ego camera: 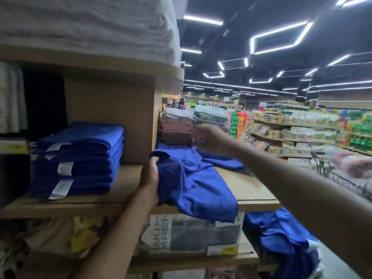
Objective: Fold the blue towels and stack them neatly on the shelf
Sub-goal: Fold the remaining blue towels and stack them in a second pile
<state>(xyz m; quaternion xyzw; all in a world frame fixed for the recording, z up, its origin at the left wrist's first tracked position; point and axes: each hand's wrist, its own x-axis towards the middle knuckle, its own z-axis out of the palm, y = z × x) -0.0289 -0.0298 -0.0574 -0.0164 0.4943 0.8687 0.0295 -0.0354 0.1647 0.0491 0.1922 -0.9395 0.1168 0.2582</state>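
A loose blue towel [201, 184] lies spread over the wooden shelf [251, 190], one edge hanging past the front lip. My left hand [150, 178] grips its bunched left edge. My right hand [209, 138] hovers blurred above the towel's far end, fingers curled; whether it pinches cloth I cannot tell. A neat stack of folded blue towels [78, 158] with white labels sits on the same shelf to the left. More crumpled blue towels [281, 238] lie heaped at the lower right.
White towels [90, 27] fill the shelf above. Folded brown and grey towels [177, 127] stand behind the loose one. A packaged item [191, 234] sits on the lower shelf. A shopping cart [332, 174] and grocery aisles lie to the right.
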